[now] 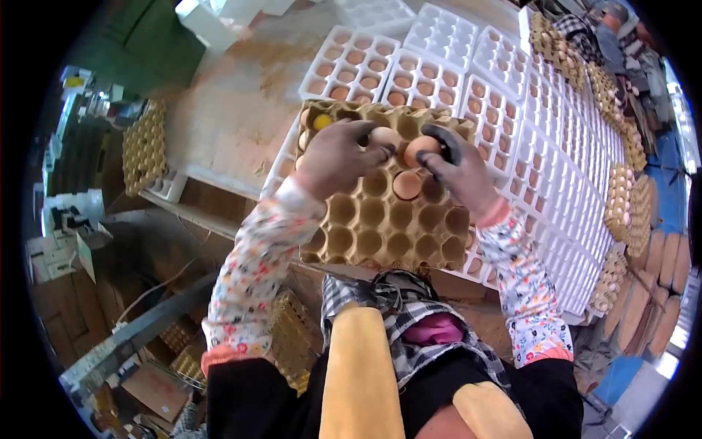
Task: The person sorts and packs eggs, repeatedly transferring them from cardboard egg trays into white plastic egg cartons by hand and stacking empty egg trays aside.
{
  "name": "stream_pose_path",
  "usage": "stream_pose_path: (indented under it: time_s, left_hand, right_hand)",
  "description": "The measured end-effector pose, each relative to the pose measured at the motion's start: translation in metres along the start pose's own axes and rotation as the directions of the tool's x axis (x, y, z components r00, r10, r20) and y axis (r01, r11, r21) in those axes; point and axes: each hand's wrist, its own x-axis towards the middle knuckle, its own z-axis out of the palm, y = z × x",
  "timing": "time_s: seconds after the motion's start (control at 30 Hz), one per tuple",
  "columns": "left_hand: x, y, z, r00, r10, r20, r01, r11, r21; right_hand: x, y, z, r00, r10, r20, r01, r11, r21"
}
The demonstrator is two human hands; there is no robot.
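Note:
Both of my gloved hands are over a brown pulp egg tray (398,214). My left hand (338,155) pinches a pale egg (384,137) between thumb and fingers. Close beside it, my right hand (462,167) grips a browner egg (423,151), its fingers curled round the far side. Another brown egg (407,185) sits in a cup just below the held ones. At the tray's upper left lies a small yellow thing (322,121) I cannot identify. The front cups of the tray hold nothing; some rear cups are hidden by my hands.
White foam trays (351,64) with brown eggs line the table behind and to the right. More white trays (563,175) extend rightward, edged by pulp trays of eggs (620,196). A stack of pulp trays (145,146) stands left. A person (610,36) is at the far right.

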Motion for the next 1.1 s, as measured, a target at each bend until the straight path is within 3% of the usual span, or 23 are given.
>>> stream_pose_path:
  time_s: [0.03,0.07,0.1,0.2,0.23,0.27,0.33,0.4,0.47,0.5,0.53,0.6,0.63,0.67,0.73,0.77,0.87,0.9,0.97,1.0,1.03,1.07,1.1]
  left_hand:
    - [-0.003,0.000,-0.001,0.992,-0.100,0.080,0.127,0.842,-0.525]
    - [-0.007,0.001,-0.001,0.966,-0.156,0.207,0.254,0.415,-0.874]
    - [-0.010,0.000,0.002,0.950,-0.103,0.295,0.312,0.303,-0.900]
    - [-0.009,0.040,0.030,0.983,-0.017,0.185,0.174,0.428,-0.887]
    - [0.000,0.032,0.045,0.966,0.072,0.250,0.206,0.374,-0.904]
    - [0.004,0.041,0.060,0.957,0.028,0.288,0.274,0.234,-0.933]
    - [0.014,0.046,0.091,0.931,0.045,0.363,0.352,0.159,-0.922]
    - [0.028,0.079,0.121,0.932,0.051,0.358,0.320,0.345,-0.882]
    - [0.054,0.105,0.166,0.918,-0.071,0.390,0.394,0.277,-0.877]
    - [0.074,0.102,0.186,0.884,0.044,0.466,0.422,0.357,-0.833]
    - [0.091,0.118,0.209,0.924,0.053,0.380,0.286,0.564,-0.775]
    - [0.139,0.139,0.273,0.969,0.068,0.236,0.112,0.731,-0.673]
    - [0.166,0.145,0.300,0.979,0.135,0.155,-0.064,0.918,-0.392]
    - [0.189,0.153,0.320,0.971,0.166,0.172,-0.155,0.985,-0.074]
    - [0.231,0.167,0.354,0.955,0.144,0.260,-0.265,0.810,0.523]
    - [0.250,0.161,0.370,0.938,0.076,0.339,-0.302,0.662,0.686]
    - [0.285,0.163,0.387,0.963,0.229,0.139,-0.268,0.832,0.486]
    - [0.304,0.146,0.400,0.935,0.354,0.020,-0.346,0.897,0.277]
    - [0.322,0.141,0.418,0.919,0.368,-0.139,-0.356,0.929,0.102]
    - [0.324,0.129,0.423,0.854,0.505,-0.127,-0.427,0.818,0.385]
    - [0.315,0.139,0.420,0.884,0.456,-0.105,-0.349,0.792,0.502]
    - [0.319,0.118,0.433,0.888,0.374,-0.266,-0.273,0.897,0.349]
    - [0.302,0.128,0.416,0.919,0.362,-0.156,-0.272,0.868,0.415]
  right_hand:
    - [-0.009,-0.001,-0.009,0.985,0.170,0.035,-0.172,0.931,0.323]
    - [-0.020,-0.005,-0.016,0.942,0.310,0.129,-0.323,0.728,0.605]
    - [-0.030,-0.016,-0.024,0.948,0.282,0.146,-0.311,0.740,0.597]
    - [-0.049,-0.002,-0.029,0.942,0.327,0.073,-0.271,0.617,0.739]
    - [-0.054,0.011,-0.036,0.938,0.324,0.126,-0.287,0.518,0.806]
    - [-0.062,0.019,-0.045,0.919,0.355,0.170,-0.317,0.410,0.856]
    - [-0.086,0.037,-0.067,0.875,0.435,0.213,-0.335,0.228,0.914]
    - [-0.117,0.071,-0.095,0.895,0.388,0.218,-0.325,0.236,0.916]
    - [-0.150,0.101,-0.124,0.849,0.526,-0.048,-0.242,0.469,0.850]
    - [-0.164,0.131,-0.136,0.769,0.615,-0.174,-0.129,0.416,0.900]
    - [-0.178,0.161,-0.147,0.665,0.686,-0.294,0.002,0.392,0.920]
    - [-0.186,0.213,-0.190,0.582,0.591,-0.559,0.019,0.677,0.736]
    - [-0.178,0.217,-0.212,0.565,0.621,-0.543,0.025,0.646,0.763]
    - [-0.168,0.222,-0.234,0.552,0.648,-0.525,0.031,0.612,0.790]
    - [-0.137,0.250,-0.255,0.587,0.469,-0.660,-0.030,0.827,0.561]
    - [-0.121,0.262,-0.261,0.608,0.381,-0.697,-0.062,0.897,0.437]
    - [-0.076,0.288,-0.281,0.634,-0.008,-0.773,-0.109,0.989,-0.100]
    - [-0.065,0.299,-0.285,0.678,-0.084,-0.731,-0.091,0.976,-0.197]
    - [-0.057,0.347,-0.279,0.802,-0.108,-0.588,-0.168,0.903,-0.395]
    - [-0.056,0.348,-0.277,0.748,-0.161,-0.643,-0.161,0.896,-0.413]
    - [-0.060,0.330,-0.276,0.752,-0.107,-0.650,-0.129,0.944,-0.305]
    - [-0.065,0.318,-0.271,0.725,-0.107,-0.680,-0.162,0.934,-0.319]
    - [-0.073,0.306,-0.266,0.801,-0.067,-0.595,-0.171,0.927,-0.334]
